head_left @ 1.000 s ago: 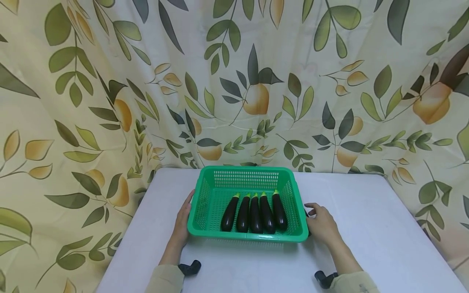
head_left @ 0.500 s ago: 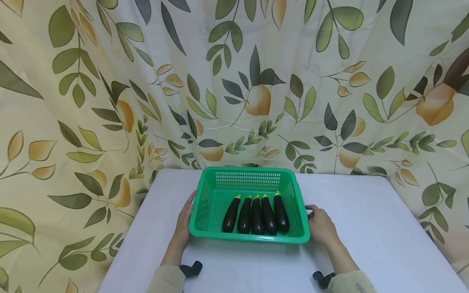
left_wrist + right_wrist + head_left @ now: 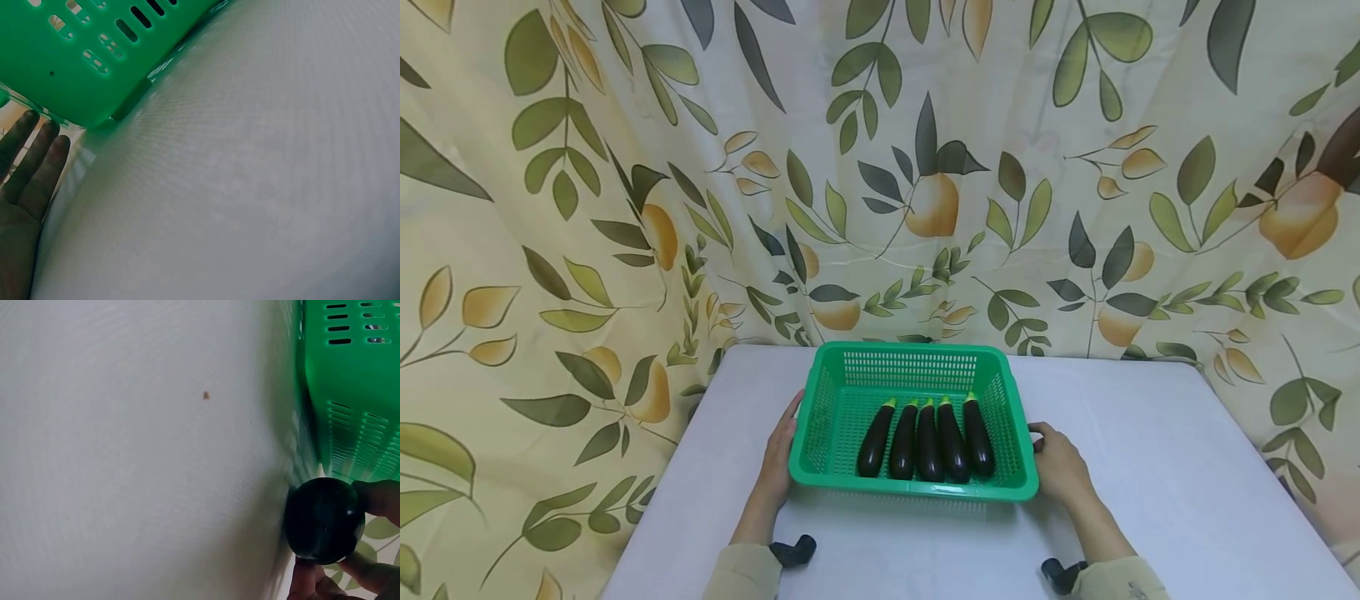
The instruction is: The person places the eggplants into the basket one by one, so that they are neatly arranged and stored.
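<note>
A green plastic basket (image 3: 913, 492) stands on the white table, with several dark purple eggplants (image 3: 928, 442) lying side by side in it, green stem ends pointing away. Along the basket's left wall rests my left hand (image 3: 775, 458), its fingers nearly straight; the left wrist view shows the fingertips (image 3: 47, 128) right at the basket's edge. Outside the right wall, my right hand (image 3: 1060, 462) grips another eggplant (image 3: 325, 522). Its rounded end faces the right wrist camera, with thumb and fingers around it. The hand covers most of this eggplant in the head view.
A white cloth covers the table (image 3: 1150, 433). Behind it hangs a curtain (image 3: 925, 275) printed with leaves and fruit, which also runs along the left and right sides. Black wrist straps (image 3: 793, 552) show at both sleeves.
My right hand's fingers have closed around the eggplant beside the basket. The left hand stays at the basket's left wall. The whole head view has shifted slightly.
</note>
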Tool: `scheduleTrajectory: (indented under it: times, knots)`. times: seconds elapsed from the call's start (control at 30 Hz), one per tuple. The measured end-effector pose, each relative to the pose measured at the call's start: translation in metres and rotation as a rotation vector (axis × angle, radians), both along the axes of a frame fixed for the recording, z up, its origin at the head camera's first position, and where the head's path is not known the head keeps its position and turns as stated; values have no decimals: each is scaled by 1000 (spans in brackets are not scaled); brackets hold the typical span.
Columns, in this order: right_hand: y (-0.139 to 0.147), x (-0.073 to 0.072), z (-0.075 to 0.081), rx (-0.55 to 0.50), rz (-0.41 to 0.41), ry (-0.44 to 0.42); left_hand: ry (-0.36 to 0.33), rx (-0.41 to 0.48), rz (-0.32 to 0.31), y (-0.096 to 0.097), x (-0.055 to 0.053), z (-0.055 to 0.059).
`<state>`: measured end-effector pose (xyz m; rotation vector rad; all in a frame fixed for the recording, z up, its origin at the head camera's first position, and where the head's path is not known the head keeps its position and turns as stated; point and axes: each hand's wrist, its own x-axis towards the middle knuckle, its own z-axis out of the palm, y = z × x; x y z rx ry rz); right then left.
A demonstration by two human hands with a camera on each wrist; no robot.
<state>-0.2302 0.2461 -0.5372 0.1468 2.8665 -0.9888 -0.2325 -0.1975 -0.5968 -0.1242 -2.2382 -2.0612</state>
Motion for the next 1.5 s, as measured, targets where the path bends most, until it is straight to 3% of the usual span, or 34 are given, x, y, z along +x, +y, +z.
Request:
scheduleTrajectory:
  times: [0.3, 0.97, 1.5]
  knots:
    - [1, 2, 3, -19, -11, -11, 6, 0, -1, -1, -2, -3]
    - [13, 3, 7, 2, -47, 16, -13, 14, -9, 0, -1, 2]
    - [24, 5, 14, -8, -69, -30, 4, 21, -13, -1, -2, -1]
